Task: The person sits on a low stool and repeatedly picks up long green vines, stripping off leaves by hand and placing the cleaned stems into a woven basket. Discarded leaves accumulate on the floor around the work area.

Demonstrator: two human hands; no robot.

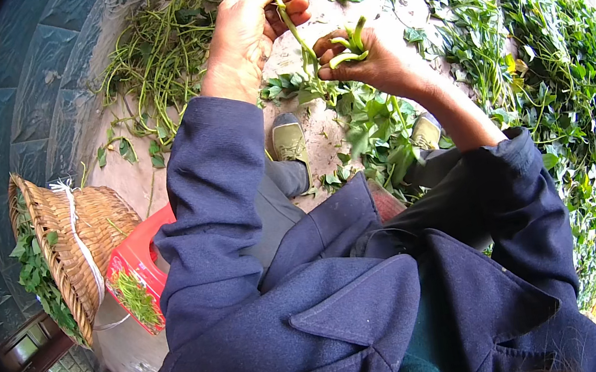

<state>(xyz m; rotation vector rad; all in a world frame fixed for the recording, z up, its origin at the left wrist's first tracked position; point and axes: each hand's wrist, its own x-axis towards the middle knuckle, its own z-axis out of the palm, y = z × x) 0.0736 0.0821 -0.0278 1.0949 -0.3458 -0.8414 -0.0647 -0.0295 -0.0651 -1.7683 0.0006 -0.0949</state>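
Note:
A green leafy vine stem runs slanting between my two hands. Its upper part is pinched between the thumb and fingers of my left hand. Lower down, the stem meets the fingertips of my right hand, which also grips several short, thick green stem pieces. Leaves dangle beneath the right hand and merge with a heap of leafy vines between my feet. Part of the right fingers is hidden by the stem pieces.
Bare, tangled vine stems lie at the far left. A large leafy vine pile lines the right. Beside my left arm, a cut-open red plastic jug holds green stem pieces; behind it a wicker basket leans, with leaves inside.

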